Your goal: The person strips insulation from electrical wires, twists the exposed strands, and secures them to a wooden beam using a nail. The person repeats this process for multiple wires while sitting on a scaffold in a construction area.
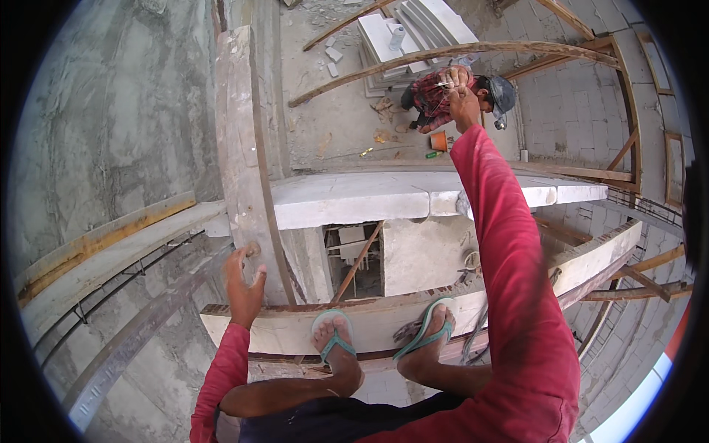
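Observation:
My left hand point(246, 289) is beside a long upright wooden board point(245, 148), fingers apart and nothing in them. The fingertips are close to a small round lump point(252, 249) on the board; whether they touch it I cannot tell. My right arm reaches far forward. My right hand point(463, 105) is closed, with a small thin light object at its fingers too small to name. Behind that hand, lower down, a person point(436, 96) in a plaid shirt and dark cap crouches. My feet in green flip-flops point(336, 336) stand on a wooden beam point(295, 325).
A row of white blocks point(347, 199) forms a wall top ahead, with an opening point(354, 258) below it. Stacked white slabs point(384, 37), an orange bucket point(439, 140) and a curved pole point(443, 53) are further off. A grey wall point(118, 111) rises at left.

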